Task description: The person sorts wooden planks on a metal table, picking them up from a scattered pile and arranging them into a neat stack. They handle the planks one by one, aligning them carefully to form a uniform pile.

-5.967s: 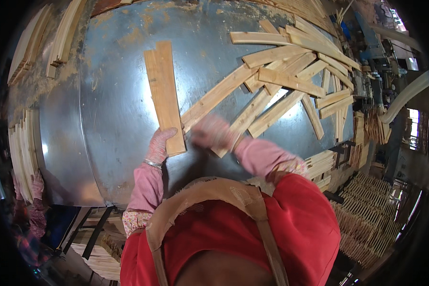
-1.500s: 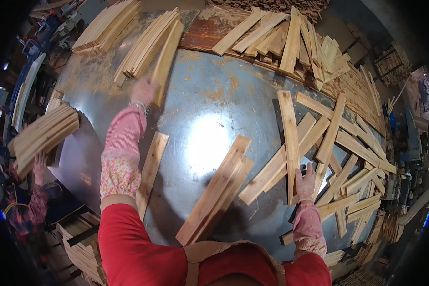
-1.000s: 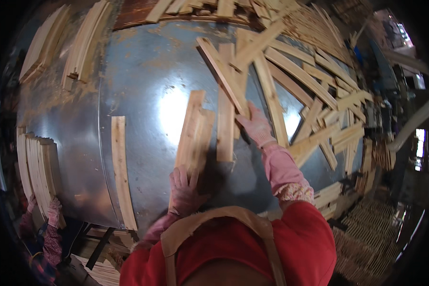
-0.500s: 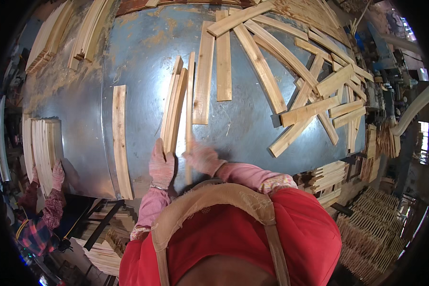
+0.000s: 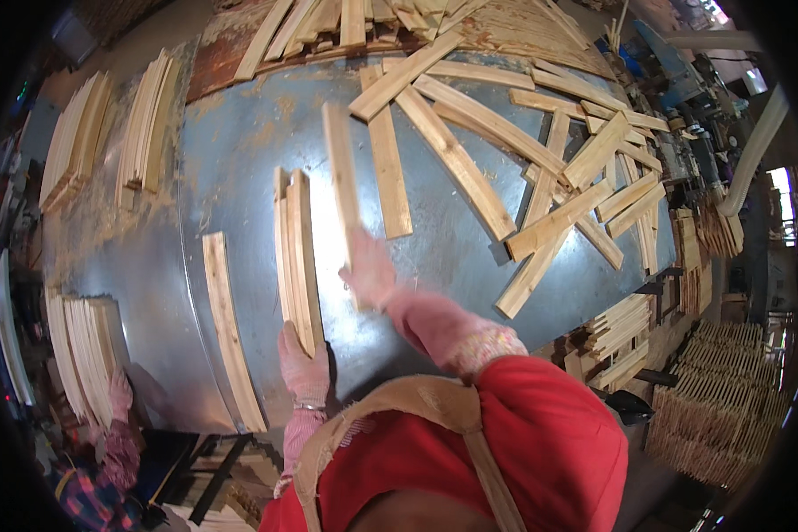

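Note:
My left hand (image 5: 306, 371), in a pale pinkish glove, is closed around the near end of a small bundle of wooden slats (image 5: 298, 257). These slats stand side by side on edge on the metal table (image 5: 239, 151). My right hand (image 5: 371, 273), also gloved, grips the near end of another wooden slat (image 5: 338, 164) just right of the bundle. This slat and the hand are slightly blurred, and the fingertips are partly hidden. A single slat (image 5: 226, 328) lies flat to the left of the bundle.
Many loose slats (image 5: 457, 160) lie crisscrossed on the table's right side. Stacked slats (image 5: 75, 137) stand at the far left. A co-worker's hand (image 5: 121, 395) touches another stack (image 5: 82, 355) at near left. More stacked wood (image 5: 718, 399) stands at right, below the table.
My right hand has moved forward from a thin slat beside the bundle to a wider one, now in its grip. The thin slat appears to be in the bundle. The whole view has shifted.

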The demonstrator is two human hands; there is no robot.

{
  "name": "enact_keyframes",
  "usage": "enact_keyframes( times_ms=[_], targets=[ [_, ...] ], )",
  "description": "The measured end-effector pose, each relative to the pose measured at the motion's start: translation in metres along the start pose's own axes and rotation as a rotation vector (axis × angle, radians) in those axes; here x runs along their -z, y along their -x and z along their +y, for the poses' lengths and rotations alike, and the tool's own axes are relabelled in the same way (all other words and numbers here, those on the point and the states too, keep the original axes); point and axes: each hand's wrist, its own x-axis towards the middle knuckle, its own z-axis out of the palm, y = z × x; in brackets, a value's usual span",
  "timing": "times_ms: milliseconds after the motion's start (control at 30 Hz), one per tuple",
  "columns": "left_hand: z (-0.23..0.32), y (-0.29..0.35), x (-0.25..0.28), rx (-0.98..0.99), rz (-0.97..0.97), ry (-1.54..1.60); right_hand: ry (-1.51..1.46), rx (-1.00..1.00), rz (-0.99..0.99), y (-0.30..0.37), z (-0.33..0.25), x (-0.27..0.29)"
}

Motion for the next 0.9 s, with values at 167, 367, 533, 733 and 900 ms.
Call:
enact_keyframes(
  times_ms=[167, 367, 533, 733, 900],
  targets=[
    [0.029, -0.011, 0.001, -0.155, 0.022, -0.054, -0.067, 0.219, -0.328, 0.050, -0.002, -0.018],
    [0.037, -0.015, -0.007, 0.024, -0.024, -0.142, 0.244, -0.044, 0.492, -0.224, 0.015, 0.078],
    [0.025, -0.021, -0.009, -0.010, -0.081, -0.089, 0.170, -0.562, 0.407, -0.333, 0.003, 0.123],
    [0.022, -0.014, -0.019, -0.025, -0.012, -0.113, -0.571, -0.449, 0.459, -0.278, 0.121, 0.094],
    [0.020, -0.014, -0.009, -0.055, -0.041, -0.066, -1.599, -0.211, 0.012, -0.093, 0.110, 0.118]
  ],
)
